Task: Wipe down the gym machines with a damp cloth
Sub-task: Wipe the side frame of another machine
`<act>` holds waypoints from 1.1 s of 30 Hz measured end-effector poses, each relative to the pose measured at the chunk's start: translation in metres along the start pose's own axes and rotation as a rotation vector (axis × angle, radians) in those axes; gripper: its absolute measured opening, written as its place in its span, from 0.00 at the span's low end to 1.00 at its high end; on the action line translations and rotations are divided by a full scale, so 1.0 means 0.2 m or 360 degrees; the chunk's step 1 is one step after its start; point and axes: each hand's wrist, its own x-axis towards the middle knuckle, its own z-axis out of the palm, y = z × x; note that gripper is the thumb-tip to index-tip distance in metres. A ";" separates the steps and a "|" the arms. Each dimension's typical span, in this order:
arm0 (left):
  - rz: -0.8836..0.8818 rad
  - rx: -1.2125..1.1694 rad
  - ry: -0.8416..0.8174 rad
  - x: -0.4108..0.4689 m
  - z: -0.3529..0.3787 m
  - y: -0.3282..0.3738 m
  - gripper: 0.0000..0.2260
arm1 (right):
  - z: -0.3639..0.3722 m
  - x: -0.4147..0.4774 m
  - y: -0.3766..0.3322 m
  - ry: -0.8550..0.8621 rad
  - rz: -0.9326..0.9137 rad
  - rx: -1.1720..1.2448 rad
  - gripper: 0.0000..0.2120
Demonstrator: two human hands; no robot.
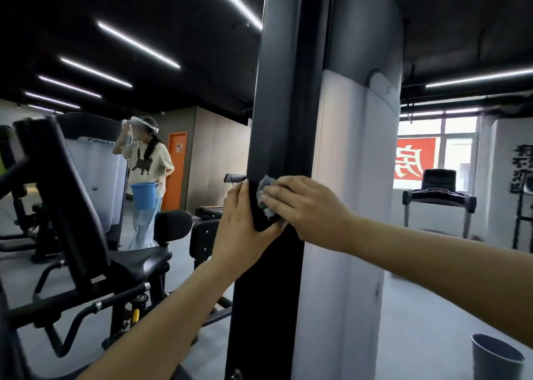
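Note:
A tall black upright column (284, 105) of a gym machine fills the middle of the view, with a white shroud (346, 177) on its right side. My right hand (305, 206) presses a small grey cloth (265, 187) against the column's front face. My left hand (242, 221) grips the column's left edge just below the cloth, thumb on the front. Most of the cloth is hidden under my right palm.
A black seated machine (86, 235) stands at the left. Another person (147, 177) carrying a blue bucket (143, 195) stands behind it. A treadmill (438, 197) is at the right by the window. A grey bin (496, 359) sits at the bottom right.

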 end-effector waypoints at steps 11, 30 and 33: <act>0.0060 0.0014 0.0152 0.48 -0.07 0.23 0.46 | -0.19 0.54 0.74 0.0214 0.0376 -0.0306 0.22; 0.0114 -0.0117 0.0239 0.81 -0.09 0.33 0.57 | -0.36 0.82 1.12 0.0059 0.0592 -0.0324 0.15; 0.0126 -0.0103 0.0222 0.80 -0.08 0.31 0.57 | -0.38 0.93 1.19 0.0014 0.0709 -0.0346 0.15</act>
